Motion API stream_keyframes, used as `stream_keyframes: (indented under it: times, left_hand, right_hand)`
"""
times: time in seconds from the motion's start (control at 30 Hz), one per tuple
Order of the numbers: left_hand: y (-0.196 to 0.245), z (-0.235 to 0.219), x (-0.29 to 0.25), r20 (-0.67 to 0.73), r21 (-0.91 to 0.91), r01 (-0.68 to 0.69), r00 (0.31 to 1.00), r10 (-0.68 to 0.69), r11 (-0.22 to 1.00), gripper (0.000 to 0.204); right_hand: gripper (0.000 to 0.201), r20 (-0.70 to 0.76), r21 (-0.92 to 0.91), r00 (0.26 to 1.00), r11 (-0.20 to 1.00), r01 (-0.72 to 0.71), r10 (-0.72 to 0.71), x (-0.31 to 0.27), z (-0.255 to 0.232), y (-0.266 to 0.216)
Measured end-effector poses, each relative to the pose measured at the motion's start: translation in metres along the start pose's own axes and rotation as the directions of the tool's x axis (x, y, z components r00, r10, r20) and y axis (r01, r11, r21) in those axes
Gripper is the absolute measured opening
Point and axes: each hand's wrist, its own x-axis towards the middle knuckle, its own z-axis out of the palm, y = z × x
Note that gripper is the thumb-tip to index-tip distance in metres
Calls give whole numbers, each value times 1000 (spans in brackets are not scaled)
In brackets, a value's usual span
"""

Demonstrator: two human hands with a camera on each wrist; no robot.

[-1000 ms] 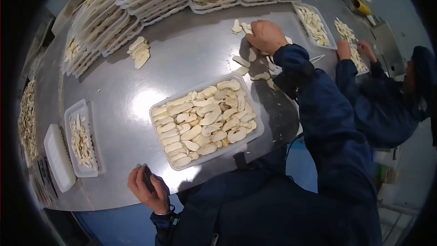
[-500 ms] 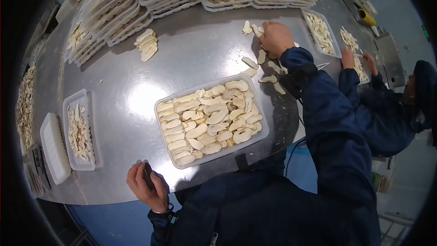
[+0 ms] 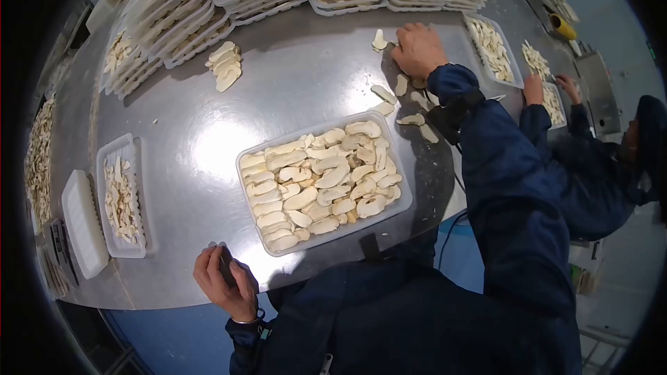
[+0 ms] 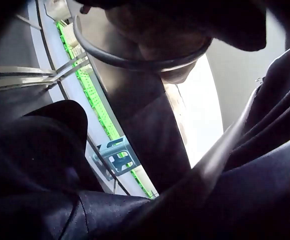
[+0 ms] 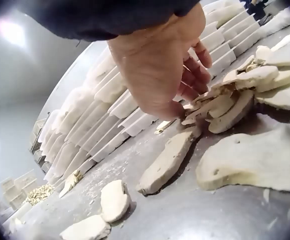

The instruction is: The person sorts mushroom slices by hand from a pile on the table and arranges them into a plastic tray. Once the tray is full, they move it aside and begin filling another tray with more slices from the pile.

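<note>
In the head view, sliced mushrooms (image 3: 319,180) fill a clear tray (image 3: 406,198) near the table's front edge. My right hand (image 3: 420,51) is beyond its right corner, among loose slices (image 3: 411,119). The right wrist view shows that hand (image 5: 160,67) with loosely bent fingers touching a small heap of slices (image 5: 230,107); its thumb reaches the heap's near edge. Left of the tray, my left hand (image 3: 226,285) holds a dark object (image 3: 226,265) between thumb and fingers at the table edge; what it is cannot be told. The left wrist view shows only part of this hand (image 4: 160,40).
Stacked filled trays (image 3: 278,7) line the table's back. A small slice pile (image 3: 225,67) lies before them. At left are a tray of narrow pieces (image 3: 121,201) and a white tray (image 3: 85,226). Another person's hands (image 3: 533,90) work at the right, beside a filled tray (image 3: 492,48).
My right hand has shifted slightly away from me among the loose slices, and its fingers look more spread. The head view has turned a little; my left hand keeps its hold.
</note>
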Motion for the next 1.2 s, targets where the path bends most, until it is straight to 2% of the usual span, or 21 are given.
stream_keyframes:
  times: [0.07,0.17,0.2,0.3,0.37,0.43,0.53,0.63,0.67,0.77,0.87,0.97,1.07,1.17,1.2]
  left_hand:
    - [1,-1,1,3,6,1,1000,-1,1000,30]
    - [3,-1,1,1,13,6,1000,-6,1000,30]
    - [1,-1,0,-1,13,5,1000,-5,1000,30]
    - [0,0,0,2,10,1,1000,-1,1000,30]
    - [-2,-1,0,10,16,-14,1000,14,1000,30]
    - [-2,-1,-1,21,22,-39,999,38,999,29]
    - [-5,1,-3,29,26,-35,999,35,999,30]
    - [-6,-1,-4,27,50,-53,998,52,997,30]
    - [-6,0,-3,24,57,-62,998,61,996,30]
    - [-9,2,-5,11,34,-57,998,56,998,29]
    - [-6,2,-4,5,-6,-17,1000,17,1000,30]
    - [-7,3,-4,-7,7,-34,999,34,999,30]
    - [-4,1,-2,1,10,-27,1000,27,1000,30]
    - [-4,1,-2,-14,8,-26,1000,26,1000,30]
    - [-4,2,-2,-19,0,-27,999,27,1000,30]
  right_hand:
    - [25,-9,6,1000,1000,-10,10,1,-3,7]
    - [22,-88,276,995,961,-22,48,-16,-40,7]
    - [21,-43,399,996,915,-53,77,-26,-51,8]
    - [23,184,481,983,874,-69,-24,-79,-93,-7]
    - [19,185,580,983,807,-116,8,-118,-98,-26]
    - [17,182,589,983,804,-82,-33,-146,-91,-35]
    - [15,67,590,995,801,-102,78,-171,-80,-44]
    - [13,-54,545,971,822,-165,231,-188,-76,-37]
    - [13,-5,530,964,818,-224,267,-193,-78,-37]
    - [16,51,527,970,818,-229,239,-196,-85,-59]
    - [20,33,430,980,882,-191,196,-196,-67,-57]
    - [20,75,452,971,860,-238,229,-195,-64,-57]
    - [20,94,546,972,805,-230,214,-195,-68,-57]
    - [20,156,508,964,819,-267,217,-194,-78,-57]
    - [20,133,470,972,851,-235,195,-195,-79,-58]
